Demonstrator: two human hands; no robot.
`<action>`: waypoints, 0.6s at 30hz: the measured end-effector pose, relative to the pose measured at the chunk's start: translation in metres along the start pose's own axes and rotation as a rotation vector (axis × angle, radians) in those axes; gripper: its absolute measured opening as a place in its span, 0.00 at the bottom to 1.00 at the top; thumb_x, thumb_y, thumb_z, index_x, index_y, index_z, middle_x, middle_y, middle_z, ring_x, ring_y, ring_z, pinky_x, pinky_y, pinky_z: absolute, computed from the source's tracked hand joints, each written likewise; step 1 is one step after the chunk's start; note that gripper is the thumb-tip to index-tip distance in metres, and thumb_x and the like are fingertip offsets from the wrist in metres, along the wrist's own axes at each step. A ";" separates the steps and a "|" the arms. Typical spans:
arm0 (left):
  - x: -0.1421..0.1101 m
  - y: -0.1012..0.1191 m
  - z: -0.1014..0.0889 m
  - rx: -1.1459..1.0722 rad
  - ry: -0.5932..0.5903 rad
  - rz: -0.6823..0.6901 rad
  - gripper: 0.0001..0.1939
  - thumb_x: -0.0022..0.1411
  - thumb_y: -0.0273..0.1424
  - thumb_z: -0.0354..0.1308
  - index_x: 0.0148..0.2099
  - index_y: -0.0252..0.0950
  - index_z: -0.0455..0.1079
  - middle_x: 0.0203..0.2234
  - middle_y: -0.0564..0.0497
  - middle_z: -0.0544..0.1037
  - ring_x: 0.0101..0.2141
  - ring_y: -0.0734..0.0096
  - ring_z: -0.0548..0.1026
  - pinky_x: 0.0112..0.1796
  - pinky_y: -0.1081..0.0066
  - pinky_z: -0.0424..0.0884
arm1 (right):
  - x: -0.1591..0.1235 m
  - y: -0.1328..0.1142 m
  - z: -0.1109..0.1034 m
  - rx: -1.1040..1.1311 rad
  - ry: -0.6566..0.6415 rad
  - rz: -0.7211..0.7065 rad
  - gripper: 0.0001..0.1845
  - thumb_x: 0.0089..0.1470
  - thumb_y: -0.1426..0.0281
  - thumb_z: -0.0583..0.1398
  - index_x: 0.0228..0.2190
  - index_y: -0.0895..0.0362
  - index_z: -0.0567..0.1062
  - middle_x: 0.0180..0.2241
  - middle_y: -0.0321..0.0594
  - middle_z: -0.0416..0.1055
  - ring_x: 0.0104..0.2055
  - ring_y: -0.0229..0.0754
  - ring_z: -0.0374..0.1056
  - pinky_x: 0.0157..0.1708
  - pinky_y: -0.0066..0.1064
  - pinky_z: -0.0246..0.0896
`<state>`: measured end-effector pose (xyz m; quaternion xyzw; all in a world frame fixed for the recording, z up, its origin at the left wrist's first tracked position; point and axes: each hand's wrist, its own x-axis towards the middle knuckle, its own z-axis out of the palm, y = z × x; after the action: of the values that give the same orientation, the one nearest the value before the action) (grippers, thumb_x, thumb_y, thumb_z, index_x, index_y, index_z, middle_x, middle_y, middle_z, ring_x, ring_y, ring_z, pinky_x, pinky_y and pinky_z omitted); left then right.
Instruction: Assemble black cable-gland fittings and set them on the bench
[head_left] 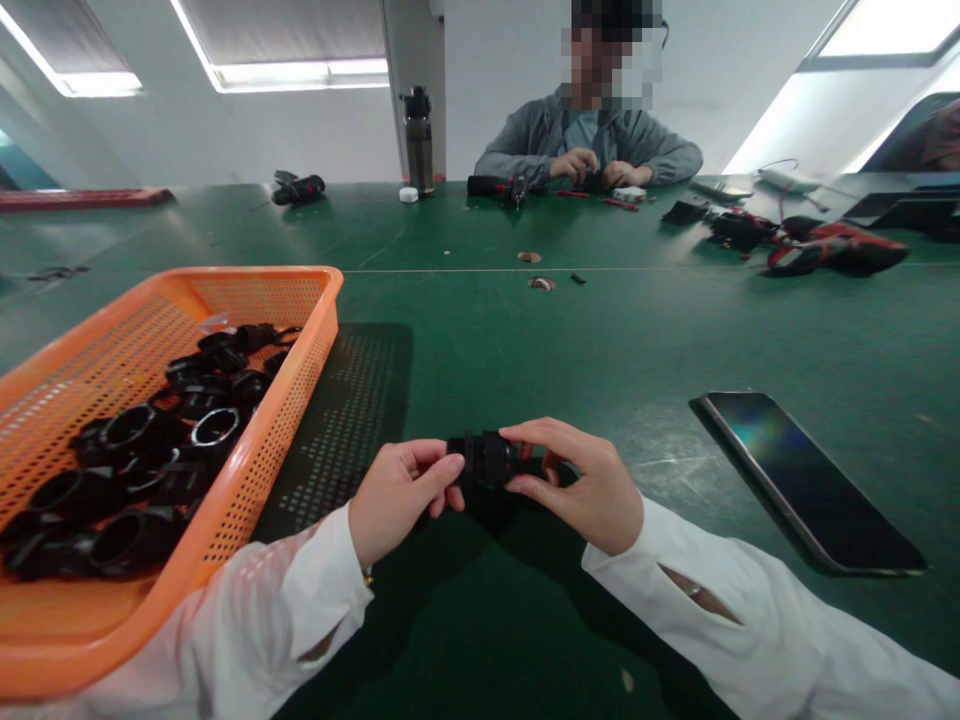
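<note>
Between my two hands is a black ribbed cylindrical fitting, held level just above the green table. Thumb and fingers of my left hand pinch its left end. On its right end the thumb and fingertips of my right hand are closed, with a dark loop or strap-like part showing behind the fingers. Whether that dark part belongs to the fitting I cannot tell. Left of my hands, an orange perforated basket holds several black ring-shaped and tubular parts.
A phone lies to the right on the green table. Across it sits a person in a grey jacket, hands on small parts. A bottle, a black tool and a red-black tool bundle are farther back.
</note>
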<state>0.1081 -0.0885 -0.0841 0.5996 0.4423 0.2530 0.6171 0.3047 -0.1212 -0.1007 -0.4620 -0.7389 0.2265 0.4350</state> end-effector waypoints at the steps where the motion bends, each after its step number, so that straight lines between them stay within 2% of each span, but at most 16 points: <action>1: 0.000 0.000 0.000 -0.001 0.001 -0.003 0.14 0.51 0.40 0.54 0.24 0.33 0.64 0.13 0.56 0.69 0.14 0.82 0.58 0.18 0.78 0.52 | 0.000 0.000 0.000 -0.001 -0.002 0.002 0.13 0.48 0.70 0.62 0.39 0.57 0.76 0.33 0.42 0.74 0.24 0.34 0.66 0.17 0.22 0.62; 18: -0.001 0.001 0.001 0.014 0.009 -0.001 0.14 0.51 0.40 0.53 0.23 0.34 0.63 0.13 0.56 0.68 0.14 0.82 0.58 0.19 0.77 0.52 | 0.001 -0.001 -0.001 -0.013 -0.010 0.015 0.14 0.49 0.69 0.62 0.39 0.58 0.76 0.32 0.42 0.75 0.21 0.32 0.63 0.17 0.23 0.61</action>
<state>0.1088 -0.0897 -0.0834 0.6027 0.4471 0.2525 0.6108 0.3051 -0.1206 -0.0990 -0.4694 -0.7390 0.2271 0.4266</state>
